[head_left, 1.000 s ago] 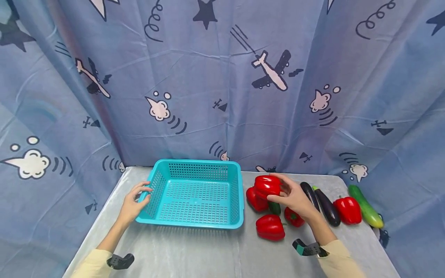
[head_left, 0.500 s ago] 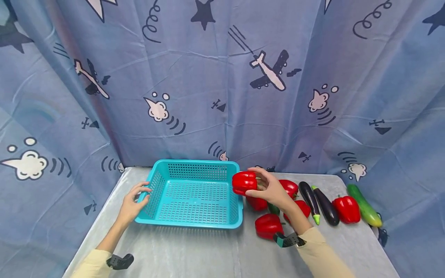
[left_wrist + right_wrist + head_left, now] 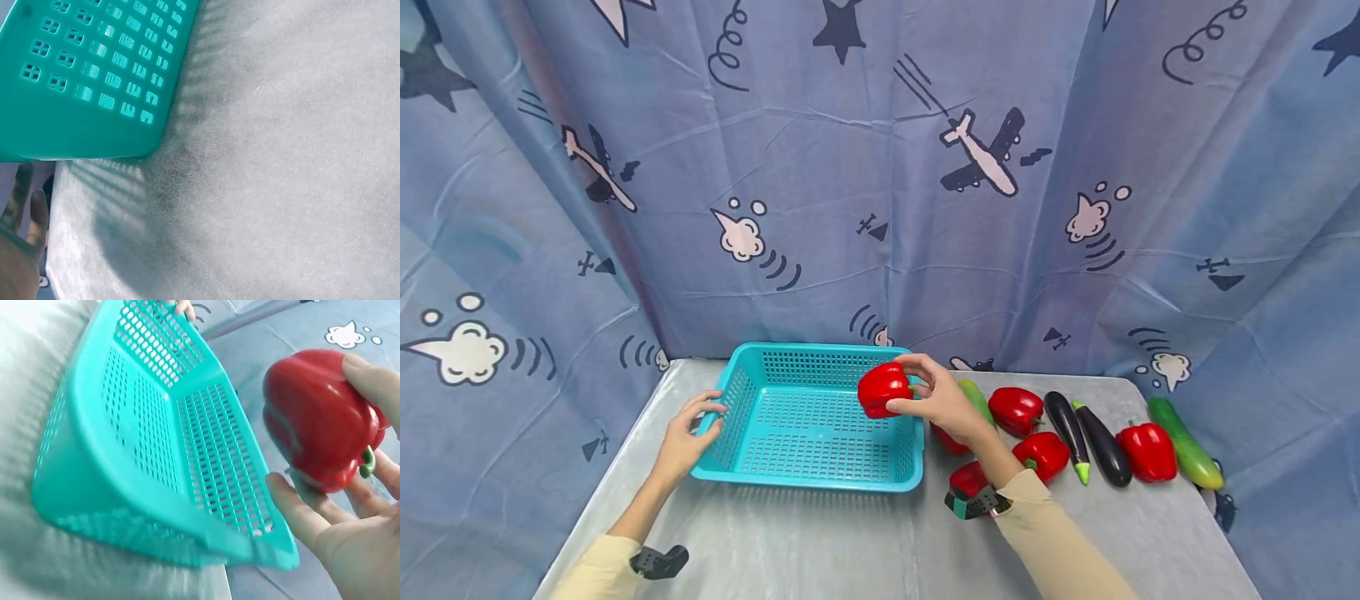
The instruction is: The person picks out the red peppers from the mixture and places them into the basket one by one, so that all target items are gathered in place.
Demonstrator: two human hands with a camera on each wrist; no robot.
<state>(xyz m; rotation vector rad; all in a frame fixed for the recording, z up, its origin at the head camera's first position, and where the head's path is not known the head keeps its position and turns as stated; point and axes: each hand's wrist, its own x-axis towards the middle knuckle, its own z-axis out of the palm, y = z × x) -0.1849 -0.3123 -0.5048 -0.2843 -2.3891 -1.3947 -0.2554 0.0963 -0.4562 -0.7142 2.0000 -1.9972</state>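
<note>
My right hand (image 3: 943, 408) holds a red bell pepper (image 3: 883, 390) above the right part of the turquoise basket (image 3: 808, 482). Thumb and fingers pinch the pepper near its green stem (image 3: 367, 462), as the right wrist view shows. The basket is made of perforated plastic, and nothing lies on its visible floor. At its left end, my left hand (image 3: 683, 442) grips the rim, its fingers over the edge. In the left wrist view only some of those fingers (image 3: 37, 219) appear, beside the basket wall (image 3: 69, 125).
Right of the basket lie several more red bell peppers (image 3: 1017, 410), a green cucumber (image 3: 973, 396) partly behind my right hand, and two dark eggplants (image 3: 1063, 421). Another cucumber (image 3: 1187, 446) is near the table's right edge. A blue patterned curtain (image 3: 820, 208) hangs behind the grey-covered table (image 3: 805, 542).
My right hand has carried the red bell pepper leftward from over the other vegetables, across the basket's right rim, to above its inside. The left hand has stayed at the rim.
</note>
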